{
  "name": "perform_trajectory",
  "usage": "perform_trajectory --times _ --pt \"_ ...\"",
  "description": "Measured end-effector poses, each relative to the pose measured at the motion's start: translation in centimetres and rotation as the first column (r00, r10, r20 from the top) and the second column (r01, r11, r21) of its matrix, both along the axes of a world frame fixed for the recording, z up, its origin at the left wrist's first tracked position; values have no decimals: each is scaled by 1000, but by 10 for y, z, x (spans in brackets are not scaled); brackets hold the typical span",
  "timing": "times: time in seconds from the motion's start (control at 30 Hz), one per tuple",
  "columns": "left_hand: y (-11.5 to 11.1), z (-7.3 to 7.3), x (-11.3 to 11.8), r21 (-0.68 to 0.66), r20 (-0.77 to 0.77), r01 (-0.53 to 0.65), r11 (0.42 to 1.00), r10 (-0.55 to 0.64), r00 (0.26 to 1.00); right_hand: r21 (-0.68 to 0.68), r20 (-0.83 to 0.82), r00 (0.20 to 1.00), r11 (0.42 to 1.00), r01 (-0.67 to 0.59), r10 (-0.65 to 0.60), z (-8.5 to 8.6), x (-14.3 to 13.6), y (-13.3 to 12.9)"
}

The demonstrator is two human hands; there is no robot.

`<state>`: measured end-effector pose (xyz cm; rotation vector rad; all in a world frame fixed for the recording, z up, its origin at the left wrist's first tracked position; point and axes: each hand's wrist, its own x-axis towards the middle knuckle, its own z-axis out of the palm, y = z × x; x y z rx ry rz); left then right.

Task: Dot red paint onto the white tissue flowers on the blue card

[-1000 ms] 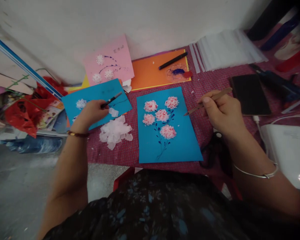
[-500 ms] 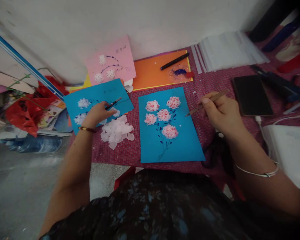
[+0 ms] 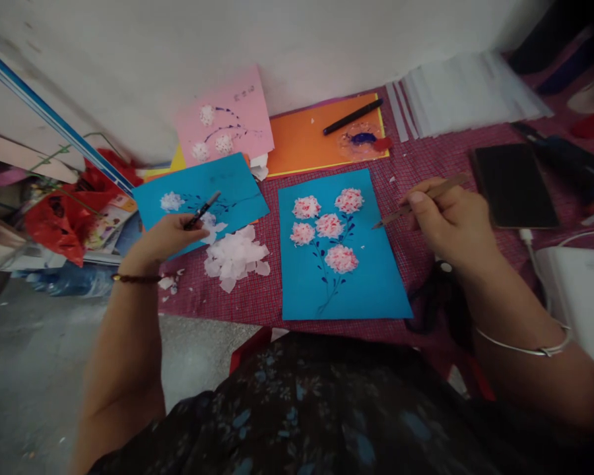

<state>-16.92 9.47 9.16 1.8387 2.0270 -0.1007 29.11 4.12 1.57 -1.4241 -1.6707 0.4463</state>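
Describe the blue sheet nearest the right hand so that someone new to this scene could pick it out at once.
On the red checked cloth, find the upright blue sheet in the middle, just left of the right hand. Unlike the tilted blue sheet by the left hand, it carries five pink flowers on dark blue stems.

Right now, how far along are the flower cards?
Looks done: pink card and middle blue card, five pink blossoms on painted stems. In hand: left hand holds a dark pen over the left blue card; right hand holds a thin stick. Left: that card's blossoms are white; tissue pile unused.
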Motion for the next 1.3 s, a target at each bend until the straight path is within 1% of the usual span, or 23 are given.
perform_trajectory --times 0.07,0.1,0.17,0.23,0.33,0.47,0.57,0.73,0.87,0.97,1.03,1.1,1.17,1.23,1.3 --pt "-13 -5 -10 -33 32 -39 999 40 999 7 17 1000 1000 -3 3 -1 0 1" --pt "-19 -10 -15 -15 37 -70 997 71 997 10 23 1000 1000 -1 1 -1 0 1" --pt "-26 -21 -24 95 21 -145 985 144 989 14 22 1000 1000 6 -7 -3 0 2" --pt "-29 -33 -31 230 -16 -200 953 209 978 8 17 1000 1000 5 -5 -4 0 3" --pt "-30 -49 -33 324 -72 -211 922 246 967 3 19 1000 1000 -17 17 -6 -1 3" --pt "-28 -67 -27 339 -119 -196 920 249 961 6 29 999 1000 -30 29 -6 -2 3" --pt "-27 -75 -24 329 -136 -180 927 235 963 10 28 999 999 -31 30 -6 -2 3" --pt "-26 -81 -21 318 -110 -142 937 185 976 -1 34 999 1000 -30 30 -6 -2 3" --pt "-27 -83 -11 342 -60 -112 933 140 988 18 48 998 999 -28 27 -7 -2 3" --pt "-27 -80 -6 370 -7 -110 922 122 993 33 54 998 999 -34 32 -8 -3 3" --pt "-26 -73 -6 391 49 -137 910 127 991 27 53 998 999 -38 37 -8 -3 3" --pt "-27 -59 -7 410 124 -180 894 141 982 13 62 997 999 -37 36 -8 -3 3" --pt "-29 -41 -9 412 202 -226 883 154 967 8 70 997 999 -32 31 -7 -3 2" --pt "-34 -25 -8 390 266 -253 886 154 952 11 72 997 999 -30 29 -6 -3 2" --pt "-40 -14 -5 346 322 -261 901 147 935 9 72 997 999 -34 33 -5 -3 2"
